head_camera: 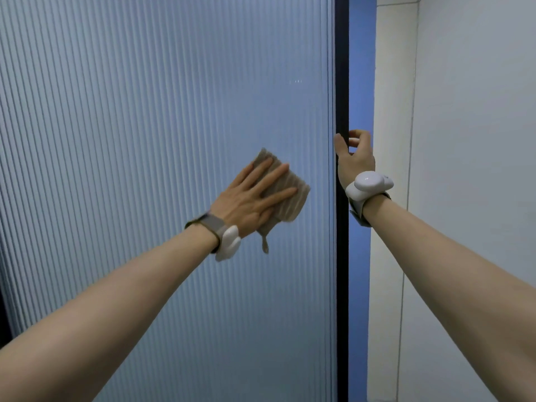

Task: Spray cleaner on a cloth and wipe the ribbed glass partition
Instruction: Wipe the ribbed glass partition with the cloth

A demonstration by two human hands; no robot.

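Note:
The ribbed glass partition [150, 111] fills the left and middle of the view, its vertical ribs lit pale blue. My left hand [252, 195] lies flat with fingers spread, pressing a folded beige ribbed cloth [290, 198] against the glass at mid height. A small loop of the cloth hangs below the hand. My right hand [355, 155] grips the partition's dark frame edge [342, 82], thumb on the near side and fingers curled around the far side. No spray bottle is in view.
A narrow blue gap [361, 68] lies between the dark frame and a white wall [464, 111] on the right. Both wrists wear bands with white devices. A dark strip shows at the far lower left edge.

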